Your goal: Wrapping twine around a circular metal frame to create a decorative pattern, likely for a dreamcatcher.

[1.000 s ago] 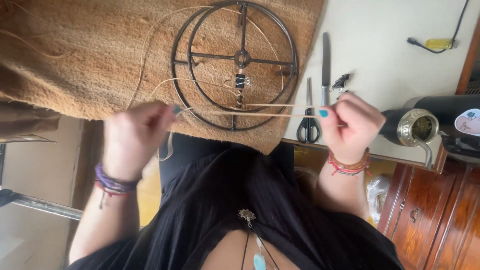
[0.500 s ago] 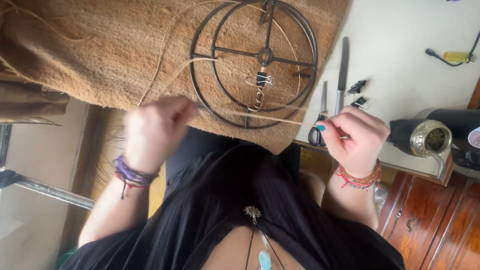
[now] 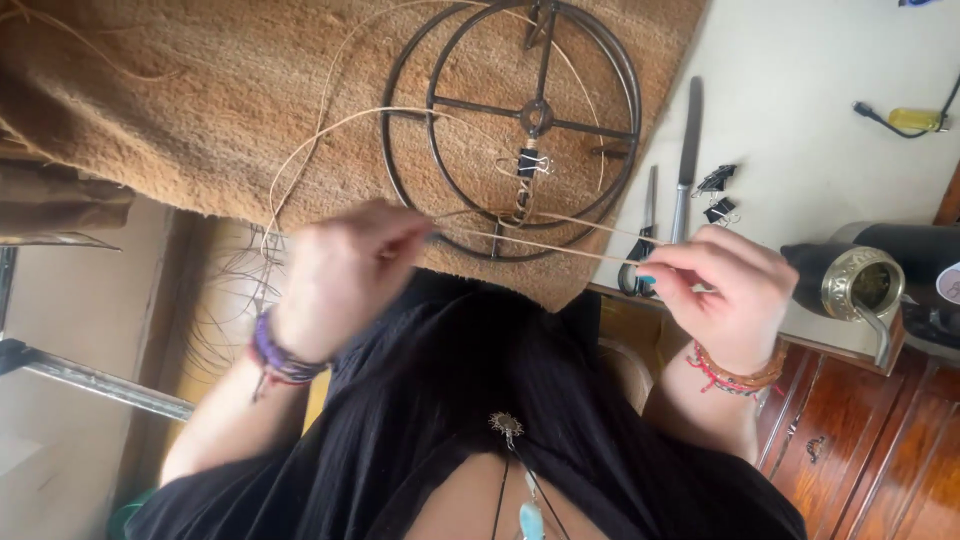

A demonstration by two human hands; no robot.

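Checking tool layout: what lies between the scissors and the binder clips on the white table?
A table knife lies between the scissors and the binder clips, shown in the head view.

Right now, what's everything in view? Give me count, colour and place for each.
cane strand: one, pale tan, stretched between both hands, its tail looping over the mat
wire ring frame: one, dark metal, on the mat
mat: one, brown fibre, upper left
binder clips: one on the frame's spoke, two black on the table
scissors: one, black handles, table edge
knife: one, silver, beside the scissors
table: cream top
metal cup with straw: one, far right
yellow lighter: one, top right
left hand: pinching the strand
right hand: pinching the strand
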